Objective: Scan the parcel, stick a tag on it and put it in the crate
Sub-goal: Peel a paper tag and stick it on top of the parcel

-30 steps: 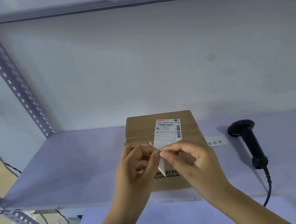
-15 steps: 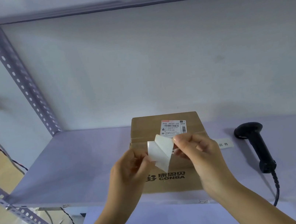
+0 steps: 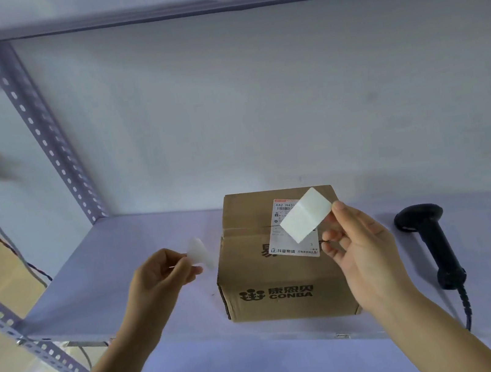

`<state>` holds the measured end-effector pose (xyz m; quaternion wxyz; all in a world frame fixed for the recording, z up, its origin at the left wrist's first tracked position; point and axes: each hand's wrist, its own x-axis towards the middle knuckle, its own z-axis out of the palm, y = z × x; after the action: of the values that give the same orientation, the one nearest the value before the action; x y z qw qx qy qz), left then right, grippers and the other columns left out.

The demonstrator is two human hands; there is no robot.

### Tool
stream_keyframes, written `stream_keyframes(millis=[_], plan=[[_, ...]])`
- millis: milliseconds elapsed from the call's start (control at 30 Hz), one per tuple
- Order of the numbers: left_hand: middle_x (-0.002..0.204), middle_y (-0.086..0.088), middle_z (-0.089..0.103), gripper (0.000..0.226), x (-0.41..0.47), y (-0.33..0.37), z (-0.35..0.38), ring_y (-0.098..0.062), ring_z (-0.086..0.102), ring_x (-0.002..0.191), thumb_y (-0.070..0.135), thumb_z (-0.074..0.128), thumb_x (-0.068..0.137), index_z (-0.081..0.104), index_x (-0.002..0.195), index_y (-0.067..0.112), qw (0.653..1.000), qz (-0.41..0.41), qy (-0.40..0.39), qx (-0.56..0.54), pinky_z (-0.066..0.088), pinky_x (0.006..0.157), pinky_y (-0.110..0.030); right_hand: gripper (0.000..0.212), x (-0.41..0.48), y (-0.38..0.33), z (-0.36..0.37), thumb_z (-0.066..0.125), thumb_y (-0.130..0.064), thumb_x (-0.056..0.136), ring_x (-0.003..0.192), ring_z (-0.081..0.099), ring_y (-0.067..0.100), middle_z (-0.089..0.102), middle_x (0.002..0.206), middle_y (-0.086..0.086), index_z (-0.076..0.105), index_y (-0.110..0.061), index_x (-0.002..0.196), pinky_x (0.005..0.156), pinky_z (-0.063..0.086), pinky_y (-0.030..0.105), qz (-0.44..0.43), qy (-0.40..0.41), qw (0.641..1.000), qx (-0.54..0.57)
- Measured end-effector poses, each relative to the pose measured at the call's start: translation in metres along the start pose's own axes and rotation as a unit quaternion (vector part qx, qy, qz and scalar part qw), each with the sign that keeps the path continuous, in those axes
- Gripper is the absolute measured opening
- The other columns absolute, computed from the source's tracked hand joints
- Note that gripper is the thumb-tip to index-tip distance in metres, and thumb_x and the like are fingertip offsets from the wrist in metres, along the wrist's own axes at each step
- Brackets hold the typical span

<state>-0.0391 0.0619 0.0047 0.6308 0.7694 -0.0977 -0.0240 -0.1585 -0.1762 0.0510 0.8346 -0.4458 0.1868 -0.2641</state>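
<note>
With the tag (image 3: 305, 215) pinched at one corner in our right hand (image 3: 360, 251) and held in the air just above the parcel (image 3: 288, 278), we hold a blurred, pale slip that looks like its peeled backing (image 3: 198, 252) in the closed fingers of our left hand (image 3: 159, 280), off to the parcel's left. The cardboard parcel sits on the shelf (image 3: 122, 269), near its front edge, with a printed shipping label (image 3: 295, 242) already on top; the tag hangs partly in front of that label. From here we see a few ways this could slip: gripped by one corner only, the tag may curl and stick to itself or to our fingers; pressed down where it hovers now, it could cover the label's barcode; laid askew, it may wrinkle across the taped seam. The black scanner (image 3: 429, 240) lies on the shelf to the parcel's right, its coiled cable trailing over the front edge, where a passing sleeve could snag it. We count one parcel, one tag, one backing slip, one shipping label, one scanner and two hands. No crate is in view.
</note>
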Motion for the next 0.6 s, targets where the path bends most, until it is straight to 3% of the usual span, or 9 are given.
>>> stream_keyframes(millis=[133, 233, 333, 467, 600], plan=[[0.064, 0.000, 0.076, 0.015, 0.020, -0.027, -0.010, -0.027, 0.073, 0.078, 0.010, 0.064, 0.086, 0.065, 0.071, 0.009, 0.996, -0.033, 0.003, 0.077, 0.055, 0.089, -0.049, 0.035, 0.000, -0.001, -0.006, 0.063, -0.022, 0.091, 0.050, 0.054, 0.006, 0.070, 0.064, -0.009, 0.076, -0.026, 0.059, 0.063, 0.044, 0.026, 0.008, -0.001, 1.000, -0.005], [0.058, 0.004, 0.074, 0.019, 0.029, -0.047, -0.013, -0.030, 0.072, 0.078, 0.009, 0.063, 0.088, 0.065, 0.069, 0.011, 0.987, -0.055, -0.006, 0.152, 0.055, 0.083, -0.051, 0.030, 0.000, 0.000, -0.007, 0.065, -0.023, 0.088, 0.049, 0.054, 0.006, 0.072, 0.066, -0.008, 0.076, -0.025, 0.061, 0.063, 0.044, 0.026, 0.013, 0.001, 1.000, -0.012], [0.055, 0.006, 0.072, 0.022, 0.035, -0.061, -0.013, -0.029, 0.070, 0.071, 0.013, 0.064, 0.087, 0.064, 0.065, 0.016, 0.977, -0.063, -0.011, 0.205, 0.055, 0.070, -0.042, 0.014, -0.001, 0.000, -0.008, 0.070, -0.029, 0.075, 0.049, 0.054, 0.006, 0.073, 0.070, -0.007, 0.076, -0.024, 0.063, 0.062, 0.045, 0.026, 0.016, 0.001, 1.000, -0.022], [0.055, 0.005, 0.063, 0.030, 0.039, -0.072, -0.012, -0.013, 0.054, 0.051, 0.016, 0.068, 0.083, 0.059, 0.057, 0.024, 0.958, -0.042, 0.021, 0.284, 0.037, 0.050, -0.025, 0.010, -0.002, 0.003, -0.012, 0.071, -0.033, 0.068, 0.048, 0.054, 0.006, 0.073, 0.071, -0.007, 0.077, -0.024, 0.064, 0.058, 0.047, 0.023, 0.014, -0.006, 0.999, -0.032], [0.070, -0.003, 0.060, 0.029, 0.040, -0.078, -0.013, -0.020, 0.053, 0.062, 0.018, 0.068, 0.085, 0.056, 0.059, 0.023, 0.936, -0.036, 0.015, 0.350, 0.034, 0.054, -0.029, 0.011, -0.003, 0.005, -0.014, 0.072, -0.034, 0.068, 0.049, 0.055, 0.006, 0.073, 0.072, -0.005, 0.076, -0.024, 0.064, 0.055, 0.048, 0.021, 0.015, -0.010, 0.999, -0.039]])
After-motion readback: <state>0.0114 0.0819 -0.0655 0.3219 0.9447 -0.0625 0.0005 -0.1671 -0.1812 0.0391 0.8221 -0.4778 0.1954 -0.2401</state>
